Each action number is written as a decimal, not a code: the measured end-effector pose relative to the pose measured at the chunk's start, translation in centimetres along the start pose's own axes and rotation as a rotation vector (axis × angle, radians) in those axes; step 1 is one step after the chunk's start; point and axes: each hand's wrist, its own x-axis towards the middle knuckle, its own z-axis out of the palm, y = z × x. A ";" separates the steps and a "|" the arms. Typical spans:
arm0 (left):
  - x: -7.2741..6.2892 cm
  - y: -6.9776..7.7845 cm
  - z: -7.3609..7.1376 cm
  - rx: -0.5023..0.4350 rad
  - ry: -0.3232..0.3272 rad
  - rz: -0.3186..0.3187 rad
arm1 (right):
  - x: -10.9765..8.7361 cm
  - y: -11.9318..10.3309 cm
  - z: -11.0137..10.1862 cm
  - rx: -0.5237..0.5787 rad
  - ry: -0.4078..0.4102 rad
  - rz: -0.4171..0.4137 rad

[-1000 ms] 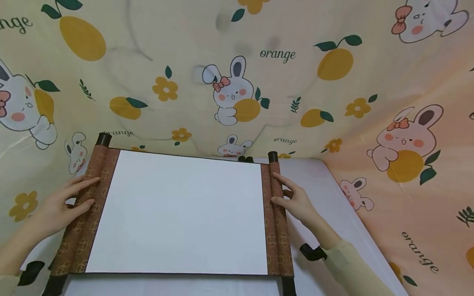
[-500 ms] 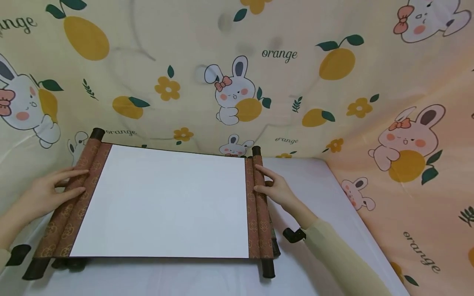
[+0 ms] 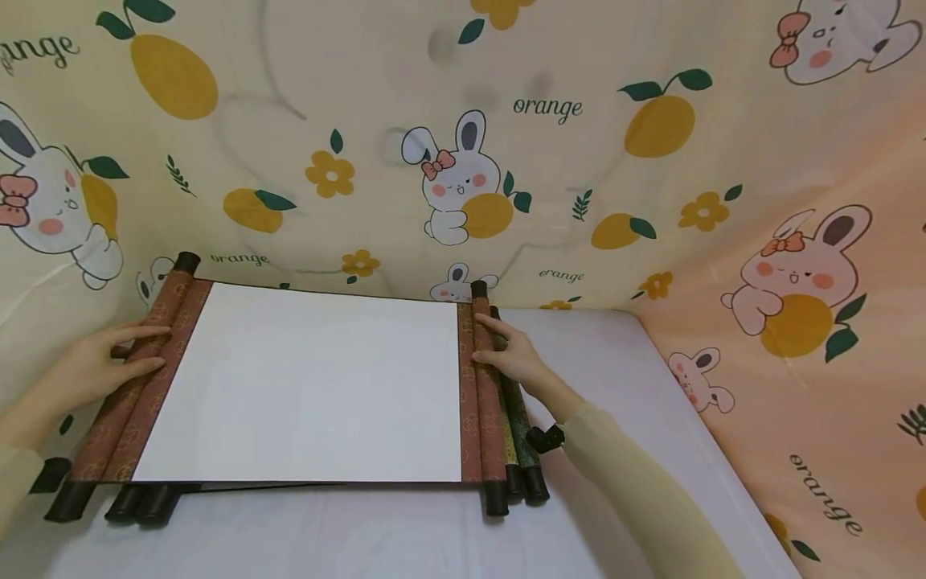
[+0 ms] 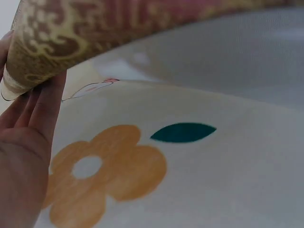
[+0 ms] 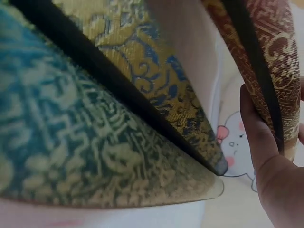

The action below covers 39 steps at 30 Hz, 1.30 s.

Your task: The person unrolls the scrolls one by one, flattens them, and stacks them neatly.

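Observation:
A hanging scroll (image 3: pixel 311 386) with a blank white sheet and red-brown brocade rollers is spread between both hands. My left hand (image 3: pixel 94 366) holds its left roller (image 3: pixel 137 386), thumb and fingers round it. On the right roller (image 3: pixel 486 402) my right hand (image 3: pixel 517 354) has a similar grip. Black knobs cap the roller ends. In the left wrist view the brocade roller (image 4: pixel 57 33) crosses above the hand's fingers. The right wrist view has a green brocade roller (image 5: pixel 104 156) and a yellow-and-blue one (image 5: pixel 152 71) close by, partly beneath the held scroll in the head view.
More black roller knobs (image 3: pixel 155 505) stick out under the scroll's lower left edge. A white tabletop (image 3: pixel 325 535) lies below. Behind and to the right hangs a cloth (image 3: pixel 362 48) printed with rabbits and oranges. Black wrist straps or cameras (image 3: pixel 546 438) show near the cuffs.
Both hands have carried the scroll leftward and farther off, so it looks smaller. The green and yellow rollers at the right and black knobs at lower left have come into view.

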 end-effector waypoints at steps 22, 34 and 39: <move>1.0 -2.3 2.3 0.008 -0.084 0.003 | 2.6 1.2 0.7 -0.176 -0.140 0.056; 0.8 -2.7 3.5 0.004 -0.182 0.020 | 2.9 2.1 1.3 -0.294 -0.208 0.118; 1.0 -2.5 3.4 -0.021 -0.249 -0.008 | 2.9 1.9 1.6 -0.342 -0.231 0.114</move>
